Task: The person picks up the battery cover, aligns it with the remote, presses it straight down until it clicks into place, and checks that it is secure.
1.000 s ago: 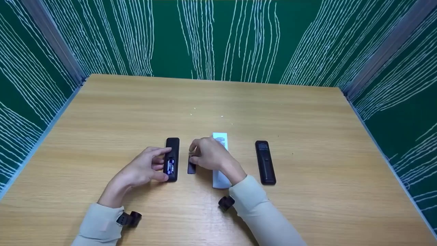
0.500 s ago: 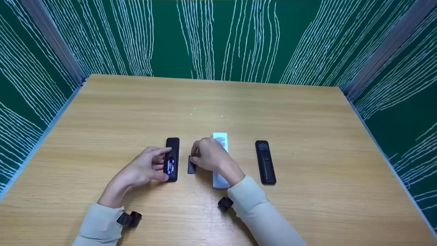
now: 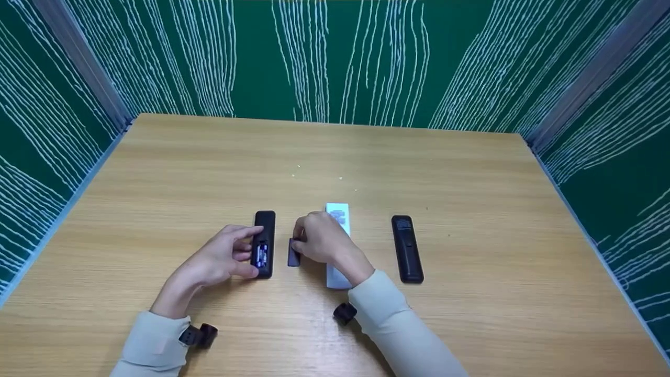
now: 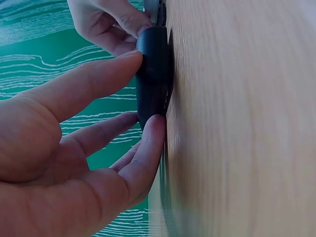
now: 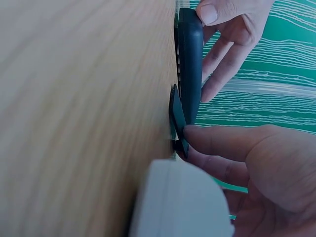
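A black remote control (image 3: 266, 222) lies back side up on the wooden table, its battery compartment open with batteries (image 3: 261, 255) inside. My left hand (image 3: 212, 259) holds this remote by its left side, thumb near the close end and fingers farther up. To its right, my right hand (image 3: 324, 238) pinches a small black battery cover (image 3: 293, 256) between thumb and fingers. In the right wrist view the cover (image 5: 177, 116) is tilted, one end low at the tabletop and the other raised in the fingertips.
A white remote (image 3: 337, 277) lies partly under my right hand and wrist. Farther right rests another black remote (image 3: 406, 248), back side up. Several tiny white crumbs (image 3: 340, 178) dot the table beyond the hands. Green walls with white streaks (image 3: 335, 63) border the table's far edge and sides.
My right hand's fingers have drawn slightly to the right over the battery cover, and its wrist has shifted a little. The left hand and the black remote stay where they were.
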`<action>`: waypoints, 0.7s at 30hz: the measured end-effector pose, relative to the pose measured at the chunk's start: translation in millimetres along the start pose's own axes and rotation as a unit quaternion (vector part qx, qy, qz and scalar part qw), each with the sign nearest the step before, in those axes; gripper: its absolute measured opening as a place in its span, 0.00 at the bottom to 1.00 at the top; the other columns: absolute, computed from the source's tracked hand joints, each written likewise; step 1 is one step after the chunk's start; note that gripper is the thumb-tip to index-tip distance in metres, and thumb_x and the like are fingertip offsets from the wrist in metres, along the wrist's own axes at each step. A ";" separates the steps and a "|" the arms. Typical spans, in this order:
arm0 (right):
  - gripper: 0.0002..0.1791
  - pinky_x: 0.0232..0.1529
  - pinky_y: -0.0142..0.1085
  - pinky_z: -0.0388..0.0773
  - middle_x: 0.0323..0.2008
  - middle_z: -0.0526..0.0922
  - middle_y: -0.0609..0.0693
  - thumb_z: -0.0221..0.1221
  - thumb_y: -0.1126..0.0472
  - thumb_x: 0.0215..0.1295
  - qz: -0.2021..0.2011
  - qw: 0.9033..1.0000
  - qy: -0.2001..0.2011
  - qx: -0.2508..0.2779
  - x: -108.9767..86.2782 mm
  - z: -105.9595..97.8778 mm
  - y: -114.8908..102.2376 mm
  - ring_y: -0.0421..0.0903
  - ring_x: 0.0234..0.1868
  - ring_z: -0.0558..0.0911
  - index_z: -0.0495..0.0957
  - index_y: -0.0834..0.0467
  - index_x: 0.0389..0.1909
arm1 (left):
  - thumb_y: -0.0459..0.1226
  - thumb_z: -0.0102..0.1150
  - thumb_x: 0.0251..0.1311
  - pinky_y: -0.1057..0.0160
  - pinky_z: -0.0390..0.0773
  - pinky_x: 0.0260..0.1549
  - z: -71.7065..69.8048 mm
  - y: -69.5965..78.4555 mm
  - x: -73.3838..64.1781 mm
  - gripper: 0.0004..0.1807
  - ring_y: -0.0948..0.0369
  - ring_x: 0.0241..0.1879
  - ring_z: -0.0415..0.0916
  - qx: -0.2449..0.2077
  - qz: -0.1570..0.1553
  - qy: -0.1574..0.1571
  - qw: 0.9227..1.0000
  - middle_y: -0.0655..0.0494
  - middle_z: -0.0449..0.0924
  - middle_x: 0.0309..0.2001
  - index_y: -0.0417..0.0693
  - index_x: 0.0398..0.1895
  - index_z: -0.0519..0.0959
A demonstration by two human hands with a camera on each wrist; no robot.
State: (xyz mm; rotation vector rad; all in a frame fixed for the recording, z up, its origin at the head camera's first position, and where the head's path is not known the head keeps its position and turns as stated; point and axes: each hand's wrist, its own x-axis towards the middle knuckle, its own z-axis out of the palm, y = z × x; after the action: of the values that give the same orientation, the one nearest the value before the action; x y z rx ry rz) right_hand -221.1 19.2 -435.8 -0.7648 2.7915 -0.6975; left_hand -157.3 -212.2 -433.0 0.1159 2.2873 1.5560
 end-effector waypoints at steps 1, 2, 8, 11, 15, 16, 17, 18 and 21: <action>0.05 0.37 0.36 0.77 0.34 0.84 0.48 0.71 0.60 0.68 0.001 1.000 -0.002 0.005 0.0 -0.2 0.1 0.43 0.33 0.78 0.90 0.57 0.38 | 0.15 0.72 0.49 0.49 0.74 0.70 -0.1 0.1 0.1 0.53 0.34 0.71 0.66 0.000 -0.001 0.000 1.000 0.34 0.55 0.75 0.36 0.81 0.61; 0.05 0.36 0.36 0.77 0.33 0.85 0.48 0.71 0.60 0.68 0.002 1.000 -0.005 0.009 -0.1 -0.7 0.1 0.42 0.32 0.78 0.89 0.57 0.38 | 0.15 0.72 0.49 0.50 0.74 0.70 -0.1 0.2 0.3 0.53 0.34 0.71 0.66 0.000 -0.004 0.001 1.000 0.34 0.55 0.75 0.36 0.81 0.61; 0.03 0.30 0.32 0.77 0.31 0.88 0.48 0.70 0.62 0.69 0.008 0.998 -0.019 0.052 -0.5 -5.0 0.0 0.39 0.27 0.80 0.86 0.58 0.39 | 0.15 0.72 0.49 0.50 0.74 0.70 0.2 0.7 0.8 0.54 0.34 0.72 0.66 -0.004 -0.012 0.000 1.000 0.35 0.54 0.75 0.37 0.82 0.60; 0.03 0.30 0.31 0.78 0.32 0.89 0.49 0.69 0.63 0.69 0.005 0.997 -0.019 0.069 -0.4 -6.6 0.0 0.39 0.26 0.81 0.86 0.58 0.40 | 0.15 0.72 0.48 0.49 0.74 0.70 0.3 0.9 0.6 0.55 0.33 0.72 0.66 -0.003 -0.011 -0.001 1.000 0.34 0.54 0.76 0.37 0.82 0.60; 0.03 0.31 0.31 0.78 0.33 0.89 0.50 0.69 0.65 0.70 0.003 0.996 -0.017 0.091 0.5 -7.1 0.2 0.39 0.27 0.82 0.86 0.59 0.42 | 0.15 0.72 0.48 0.49 0.74 0.70 0.3 1.2 0.3 0.55 0.33 0.72 0.65 -0.003 -0.013 -0.001 1.000 0.34 0.53 0.76 0.37 0.82 0.59; 0.03 0.31 0.31 0.78 0.33 0.89 0.49 0.68 0.65 0.70 0.003 0.995 -0.015 0.095 0.8 -7.3 0.2 0.39 0.27 0.82 0.86 0.59 0.41 | 0.15 0.72 0.48 0.49 0.74 0.70 0.5 1.3 0.2 0.55 0.33 0.72 0.65 -0.004 -0.014 0.000 1.000 0.34 0.53 0.76 0.37 0.82 0.60; 0.03 0.31 0.31 0.78 0.32 0.89 0.49 0.68 0.66 0.70 0.002 0.995 -0.012 0.100 0.8 -7.5 0.2 0.39 0.27 0.82 0.86 0.59 0.41 | 0.15 0.72 0.48 0.49 0.74 0.70 0.5 1.2 0.3 0.55 0.33 0.72 0.65 -0.004 -0.015 0.000 1.000 0.34 0.53 0.76 0.37 0.82 0.60; 0.02 0.30 0.31 0.78 0.32 0.89 0.49 0.68 0.67 0.70 0.000 0.994 -0.009 0.105 0.8 -7.6 0.5 0.39 0.27 0.82 0.86 0.59 0.41 | 0.15 0.72 0.48 0.49 0.74 0.70 0.5 1.1 0.4 0.55 0.33 0.72 0.65 -0.004 -0.015 0.000 1.000 0.34 0.53 0.76 0.37 0.82 0.60; 0.02 0.27 0.29 0.75 0.30 0.89 0.49 0.68 0.68 0.69 -0.013 0.993 0.008 0.116 0.9 -8.5 1.7 0.38 0.25 0.81 0.85 0.59 0.39 | 0.15 0.72 0.48 0.49 0.74 0.69 0.4 0.4 0.9 0.54 0.33 0.71 0.66 -0.001 -0.012 0.001 1.000 0.34 0.54 0.76 0.37 0.82 0.60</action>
State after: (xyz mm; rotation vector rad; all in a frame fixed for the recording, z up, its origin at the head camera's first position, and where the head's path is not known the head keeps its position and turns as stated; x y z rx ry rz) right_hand -224.9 23.4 -429.2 -0.7545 2.6534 -1.0151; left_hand -158.0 -211.4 -433.0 0.0877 2.2800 1.5470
